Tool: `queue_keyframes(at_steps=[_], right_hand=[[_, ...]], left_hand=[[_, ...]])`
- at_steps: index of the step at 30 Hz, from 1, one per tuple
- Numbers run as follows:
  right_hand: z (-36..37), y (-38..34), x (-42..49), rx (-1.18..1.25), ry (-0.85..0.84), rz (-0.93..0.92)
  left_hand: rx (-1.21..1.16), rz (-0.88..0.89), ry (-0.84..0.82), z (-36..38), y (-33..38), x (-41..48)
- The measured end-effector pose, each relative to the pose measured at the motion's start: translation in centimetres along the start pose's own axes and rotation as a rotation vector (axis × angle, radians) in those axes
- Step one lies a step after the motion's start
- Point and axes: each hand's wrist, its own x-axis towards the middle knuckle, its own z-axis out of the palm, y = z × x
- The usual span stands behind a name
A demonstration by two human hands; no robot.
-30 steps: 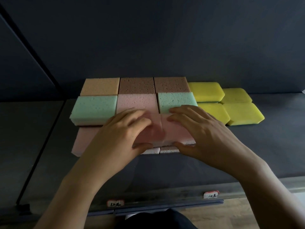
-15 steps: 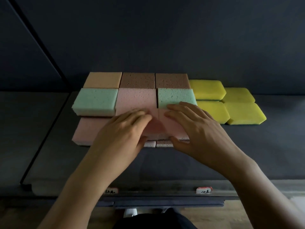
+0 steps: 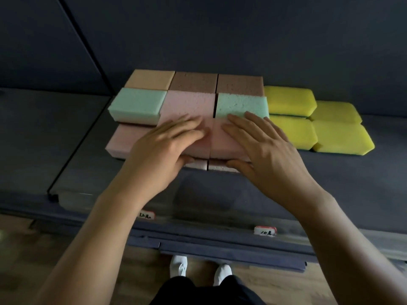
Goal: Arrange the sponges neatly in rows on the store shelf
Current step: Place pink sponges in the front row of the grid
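Rectangular sponges lie in rows on the dark shelf [image 3: 330, 183]. The back row has a tan sponge [image 3: 149, 79] and two brown sponges [image 3: 217, 82]. In front of them sit a green sponge [image 3: 137, 104], a pink sponge [image 3: 189, 104] and another green sponge [image 3: 240, 103]. My left hand [image 3: 163, 148] lies flat on a front pink sponge [image 3: 203, 144], thumb at its front edge. My right hand [image 3: 264, 150] presses the neighbouring pink sponge [image 3: 222, 143] the same way. Both rest on lower sponges [image 3: 211, 166]. Another pink sponge [image 3: 123, 137] lies front left.
Several yellow sponges [image 3: 293, 130] lie in two rows to the right of the block. Two price tags [image 3: 265, 231] sit on the shelf's front rail. A separate shelf panel [image 3: 33, 133] adjoins on the left. My white shoes [image 3: 179, 265] stand on the wooden floor below.
Both hands have slid the two front pink sponges back against the middle row. The fingers have flattened on top, and the view has tilted further down.
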Motion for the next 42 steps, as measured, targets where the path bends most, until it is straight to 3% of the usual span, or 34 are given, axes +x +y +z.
queue_keyframes(at_steps=[18,31,37,42], right_hand=[[-1.2,-4.0,0.4,-0.021,0.021,0.041],[1.4,-6.6,1.6,-0.106,0.044,0.205],[1.3,-6.3,1.2,-0.099,0.036,0.163],[0.0,-6.9,1.8,-0.053,0.036,0.077]], left_hand=[[0.05,-0.021,0.061,-1.1,-3.3,-2.5],[-0.003,0.088,0.054,0.2,-5.6,-1.7],[-0.006,0.068,0.07,0.3,-5.0,-2.2],[-0.004,-0.096,0.101,-0.3,-5.8,-4.8]])
